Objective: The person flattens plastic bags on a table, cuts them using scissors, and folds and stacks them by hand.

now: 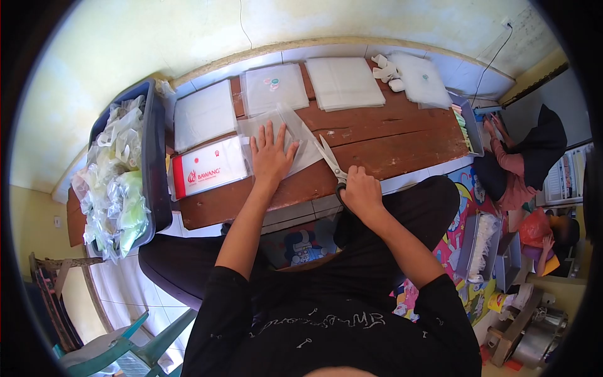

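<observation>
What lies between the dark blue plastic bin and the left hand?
Head view: a red-edged white plastic packet, then clear plastic under the hand.

I saw a black shirt (pixel 339 295) well back from the bare left hand (pixel 274 154) and right hand (pixel 363 195), its sleeves (pixel 229 292) stopping near the elbows. Pale script (pixel 374 322) and small key-like outlines (pixel 304 343) marked it; dark trousers (pixel 427 210) showed just beside the right hand.

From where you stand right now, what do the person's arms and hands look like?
The left hand and right hand are bare, without gloves; no watch or bracelet shows. Black sleeves leave the forearms uncovered, matching a black shirt with pale script lettering.
</observation>
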Demonstrator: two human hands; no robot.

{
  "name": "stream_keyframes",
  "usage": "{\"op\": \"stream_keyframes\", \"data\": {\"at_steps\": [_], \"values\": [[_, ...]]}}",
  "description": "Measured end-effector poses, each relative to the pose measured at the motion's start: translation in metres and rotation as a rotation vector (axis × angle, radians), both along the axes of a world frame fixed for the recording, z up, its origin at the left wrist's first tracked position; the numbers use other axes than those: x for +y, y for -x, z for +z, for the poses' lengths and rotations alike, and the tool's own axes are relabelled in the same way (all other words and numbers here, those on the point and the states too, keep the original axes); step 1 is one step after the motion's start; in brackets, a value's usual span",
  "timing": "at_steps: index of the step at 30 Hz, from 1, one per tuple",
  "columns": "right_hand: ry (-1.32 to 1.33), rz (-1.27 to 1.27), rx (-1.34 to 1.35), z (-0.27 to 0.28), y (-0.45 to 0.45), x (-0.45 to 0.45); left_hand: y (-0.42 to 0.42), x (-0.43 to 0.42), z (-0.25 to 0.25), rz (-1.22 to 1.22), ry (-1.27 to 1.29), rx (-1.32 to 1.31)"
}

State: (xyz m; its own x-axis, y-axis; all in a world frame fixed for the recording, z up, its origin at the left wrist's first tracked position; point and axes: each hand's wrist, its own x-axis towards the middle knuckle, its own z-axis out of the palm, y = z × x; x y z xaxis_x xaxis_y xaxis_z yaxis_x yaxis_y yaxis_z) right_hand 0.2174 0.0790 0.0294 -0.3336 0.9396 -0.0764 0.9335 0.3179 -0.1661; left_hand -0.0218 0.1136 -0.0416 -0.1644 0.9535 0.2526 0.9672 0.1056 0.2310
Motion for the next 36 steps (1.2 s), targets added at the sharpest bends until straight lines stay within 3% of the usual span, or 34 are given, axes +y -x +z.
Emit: {"op": "stream_keyframes", "data": {"at_steps": [36], "values": [[0.008, -0.042, -0.032, -0.010, 0.003, 0.004, 0.000, -0.001, 0.001, 0.005, 0.004, -0.001]]}}
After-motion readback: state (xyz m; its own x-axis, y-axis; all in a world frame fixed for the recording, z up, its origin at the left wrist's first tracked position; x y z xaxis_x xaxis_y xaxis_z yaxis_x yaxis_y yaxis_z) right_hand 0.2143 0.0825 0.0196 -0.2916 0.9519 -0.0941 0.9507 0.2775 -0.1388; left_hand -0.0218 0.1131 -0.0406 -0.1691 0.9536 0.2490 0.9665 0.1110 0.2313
